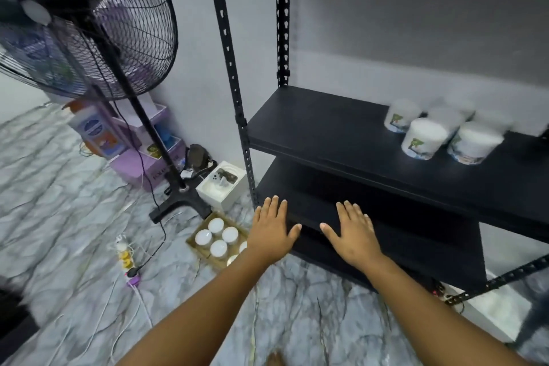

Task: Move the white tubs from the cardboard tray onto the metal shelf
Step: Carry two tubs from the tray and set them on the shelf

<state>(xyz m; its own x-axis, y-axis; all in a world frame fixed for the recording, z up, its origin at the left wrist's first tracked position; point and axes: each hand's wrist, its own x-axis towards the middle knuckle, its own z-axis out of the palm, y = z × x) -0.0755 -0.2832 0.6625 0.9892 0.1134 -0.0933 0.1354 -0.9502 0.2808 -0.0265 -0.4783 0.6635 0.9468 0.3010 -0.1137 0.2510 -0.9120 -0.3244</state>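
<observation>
Several white tubs (219, 247) sit in a shallow cardboard tray (198, 249) on the floor beside the black metal shelf (326, 128). Several more white tubs (423, 137) with printed labels stand grouped on the right of the upper shelf board. My left hand (271, 227) is stretched out flat with spread fingers, above the tray's right side and the lower shelf's corner. My right hand (352, 230) is also flat and spread, over the lower shelf board (401, 235). Neither hand holds anything. My left forearm hides part of the tray.
A large black standing fan (98, 24) rises at the left, its base (178, 202) near the tray. A white box (221, 189), purple boxes (142, 163) and a power strip with cables (127, 261) lie on the marble floor. The shelf's front left post (234, 98) stands close by.
</observation>
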